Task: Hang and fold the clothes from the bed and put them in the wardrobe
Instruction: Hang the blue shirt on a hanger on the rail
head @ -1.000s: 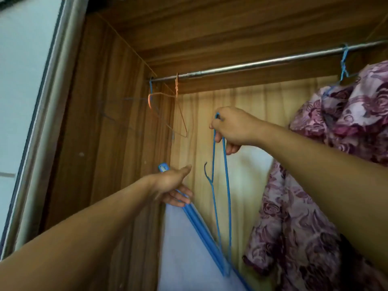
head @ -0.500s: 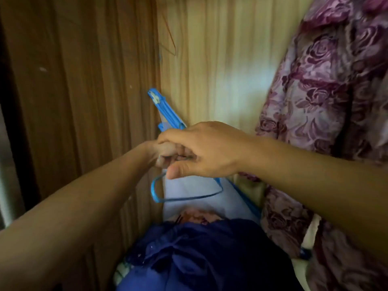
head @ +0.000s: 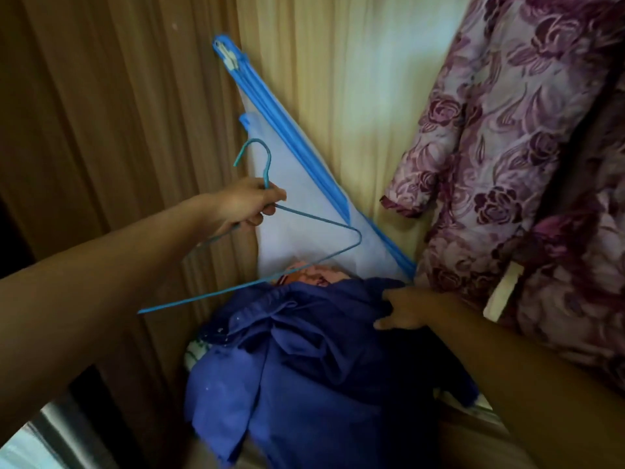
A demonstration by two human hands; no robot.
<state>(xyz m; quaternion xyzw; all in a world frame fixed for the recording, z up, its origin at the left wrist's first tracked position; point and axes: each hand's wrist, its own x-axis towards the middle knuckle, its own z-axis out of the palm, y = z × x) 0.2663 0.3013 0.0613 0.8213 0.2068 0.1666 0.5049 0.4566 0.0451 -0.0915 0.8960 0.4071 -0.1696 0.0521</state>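
**Hanger in left hand, right hand on navy garment**

The blue wire hanger (head: 318, 218) is held up inside the wardrobe (head: 118, 113), hook pointing up, just above the navy garment (head: 304, 367). The left hand (head: 248, 204) grips it at the neck with curled fingers. The right hand (head: 402, 309) is on the navy garment's upper edge, fingers curled into the fabric. A white blue-trimmed panel (head: 297, 184) leans behind. A purple floral garment (head: 490, 130) hangs at right.
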